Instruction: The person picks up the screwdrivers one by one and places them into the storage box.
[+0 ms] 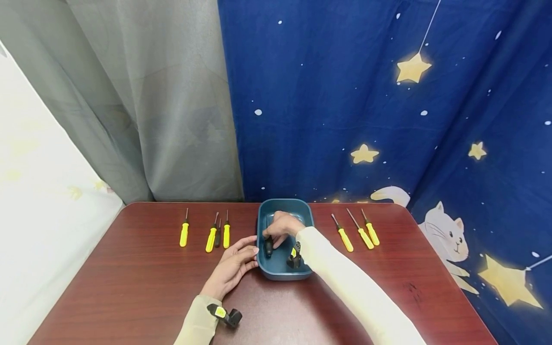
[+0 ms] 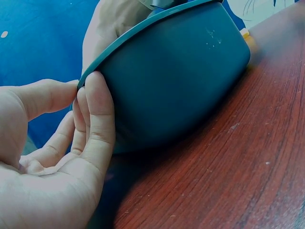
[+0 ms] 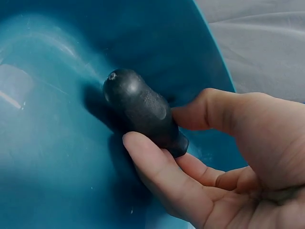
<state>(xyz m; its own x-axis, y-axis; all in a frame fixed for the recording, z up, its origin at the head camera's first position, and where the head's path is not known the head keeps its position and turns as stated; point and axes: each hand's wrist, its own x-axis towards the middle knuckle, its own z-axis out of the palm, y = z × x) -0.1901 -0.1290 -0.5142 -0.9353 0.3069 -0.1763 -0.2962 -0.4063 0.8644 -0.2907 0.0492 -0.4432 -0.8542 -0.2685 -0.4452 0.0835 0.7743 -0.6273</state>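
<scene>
My right hand [image 1: 282, 226] reaches down into a blue-green plastic bin [image 1: 284, 276]. Thumb and fingers pinch a black-handled screwdriver [image 3: 143, 107] near the narrow end of its handle; the rounded butt points away from the palm. Its shaft is mostly hidden by the hand. On the bin's left side, my left hand [image 1: 233, 266] rests with extended fingers against the outer wall. The left wrist view shows its fingertips [image 2: 99, 83] right at the rim.
Left of the bin lie three yellow screwdrivers [image 1: 184, 235] and a black one [image 1: 217, 236] between two of them. Three more yellow screwdrivers [image 1: 345, 240] lie to the right. The reddish-brown table [image 1: 142, 287] ends at curtains [image 1: 189, 120] behind.
</scene>
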